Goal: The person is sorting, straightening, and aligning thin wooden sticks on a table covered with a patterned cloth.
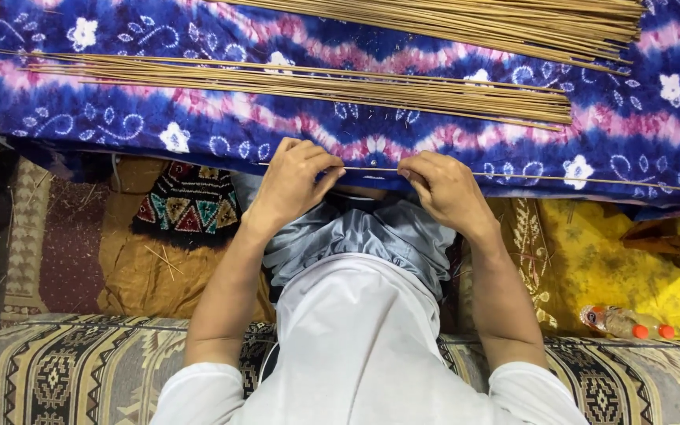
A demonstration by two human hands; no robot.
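My left hand (pixel 297 177) and my right hand (pixel 442 189) both pinch one thin bamboo stick (pixel 576 179) that lies along the near edge of a blue, purple and pink patterned cloth (pixel 198 126). The stick runs from my left fingers far off to the right. Farther back on the cloth lie bundles of several similar thin sticks (pixel 316 83), with another bundle (pixel 474 24) at the top. My knees in grey trousers (pixel 364 232) sit just below my hands.
A plastic bottle with orange caps (pixel 627 323) lies on yellow cloth (pixel 592 260) at the right. A patterned knitted piece (pixel 186 201) and brown fabric (pixel 135 267) are at the left. A woven patterned cushion edge (pixel 64 370) runs along the bottom.
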